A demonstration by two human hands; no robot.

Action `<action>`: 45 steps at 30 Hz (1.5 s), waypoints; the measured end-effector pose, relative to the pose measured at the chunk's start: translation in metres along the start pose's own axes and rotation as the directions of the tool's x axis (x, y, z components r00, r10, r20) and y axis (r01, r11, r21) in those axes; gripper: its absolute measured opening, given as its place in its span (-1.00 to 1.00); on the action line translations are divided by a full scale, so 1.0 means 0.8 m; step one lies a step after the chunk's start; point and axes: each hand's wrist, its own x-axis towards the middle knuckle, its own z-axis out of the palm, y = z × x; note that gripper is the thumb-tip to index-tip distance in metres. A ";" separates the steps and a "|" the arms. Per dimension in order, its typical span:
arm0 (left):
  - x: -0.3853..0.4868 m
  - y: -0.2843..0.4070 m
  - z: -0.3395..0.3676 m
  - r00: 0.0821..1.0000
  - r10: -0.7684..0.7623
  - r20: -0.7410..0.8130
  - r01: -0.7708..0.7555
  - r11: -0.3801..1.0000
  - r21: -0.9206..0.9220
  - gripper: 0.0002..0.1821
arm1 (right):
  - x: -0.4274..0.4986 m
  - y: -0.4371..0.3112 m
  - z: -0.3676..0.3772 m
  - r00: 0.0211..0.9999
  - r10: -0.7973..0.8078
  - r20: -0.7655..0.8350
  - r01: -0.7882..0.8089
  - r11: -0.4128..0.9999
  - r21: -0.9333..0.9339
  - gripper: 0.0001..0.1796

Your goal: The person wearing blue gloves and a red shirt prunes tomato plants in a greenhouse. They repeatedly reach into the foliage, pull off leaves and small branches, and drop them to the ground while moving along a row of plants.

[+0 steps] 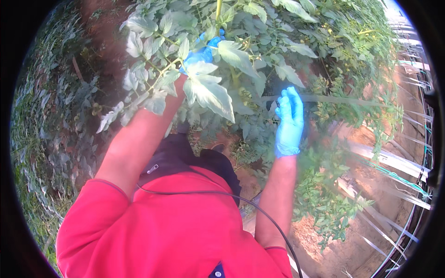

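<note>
Both of my hands wear blue disposable gloves. Among the leaves of a tomato plant [210,93], at the top centre, is my left hand [201,54], its fingers near the upright green stem [218,15]. Leaves cover part of that hand, so its grip on the stem cannot be made out. Lower and to the right, my right hand [289,120] is raised with its fingers bent and close together. A pale translucent strip [333,100] runs sideways from behind this hand; whether the fingers hold it is unclear.
Dense tomato foliage [48,114] stands along the left, beside a strip of reddish soil. At the right are white bands [389,158], green twine [399,179] and sandy ground [313,239]. A black cable [215,192] crosses in front of my red shirt.
</note>
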 end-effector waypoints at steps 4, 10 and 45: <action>0.032 0.034 0.043 0.989 0.011 0.146 -0.015 1.000 0.025 -0.42 | -0.014 0.023 -0.014 0.998 0.064 -0.029 -0.064 0.998 -0.003 -0.59; 0.062 0.105 0.116 0.945 0.019 0.325 -0.068 0.988 0.141 -0.44 | -0.031 0.058 -0.032 0.992 0.071 -0.100 -0.060 0.993 0.106 -0.70; 0.102 0.288 0.237 0.714 -0.132 0.688 -0.364 0.769 0.525 -0.37 | -0.070 0.154 0.071 0.989 -0.146 0.019 0.144 0.987 0.077 0.24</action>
